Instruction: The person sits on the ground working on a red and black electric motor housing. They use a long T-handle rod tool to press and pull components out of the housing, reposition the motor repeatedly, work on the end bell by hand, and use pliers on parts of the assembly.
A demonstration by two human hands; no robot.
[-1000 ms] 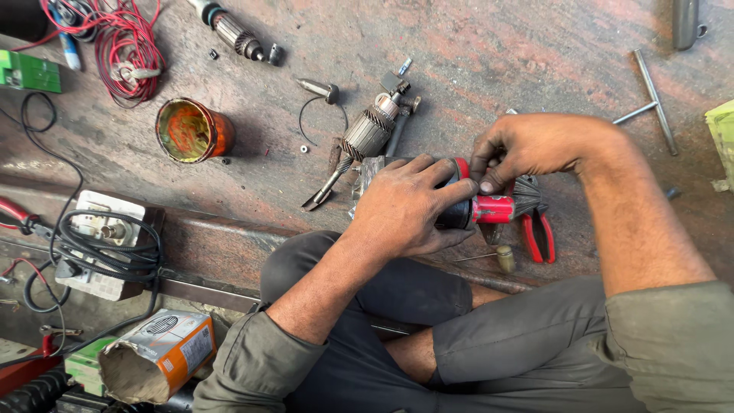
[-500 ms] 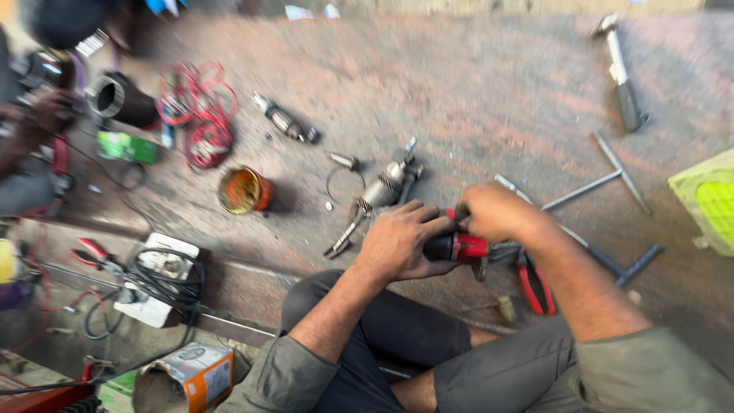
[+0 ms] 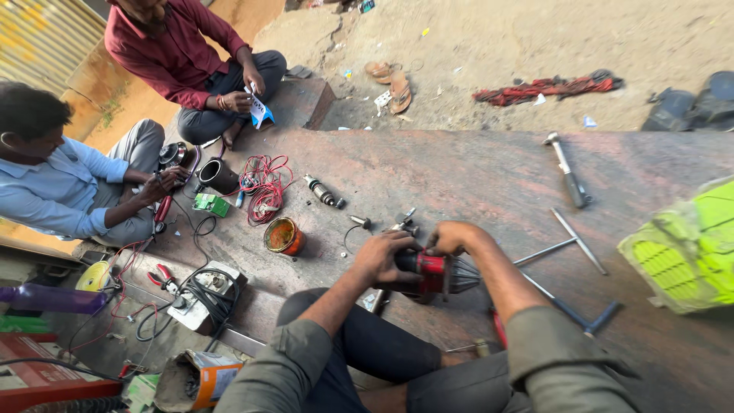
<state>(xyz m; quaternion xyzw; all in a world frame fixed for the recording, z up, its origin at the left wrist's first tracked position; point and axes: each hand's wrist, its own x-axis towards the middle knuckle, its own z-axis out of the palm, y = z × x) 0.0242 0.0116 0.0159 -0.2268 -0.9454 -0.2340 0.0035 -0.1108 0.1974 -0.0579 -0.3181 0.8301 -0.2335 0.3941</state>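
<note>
Near the metal platform's (image 3: 474, 176) front edge: left hand (image 3: 380, 258) and right hand (image 3: 449, 238), fingers wrapped tight, gripping red-banded motor armature (image 3: 433, 273), long axis level, finned end pointing right.

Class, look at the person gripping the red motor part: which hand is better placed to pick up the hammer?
Probably the right hand: the hammer lies on its side, while the left hand grips the red motor part.
</note>
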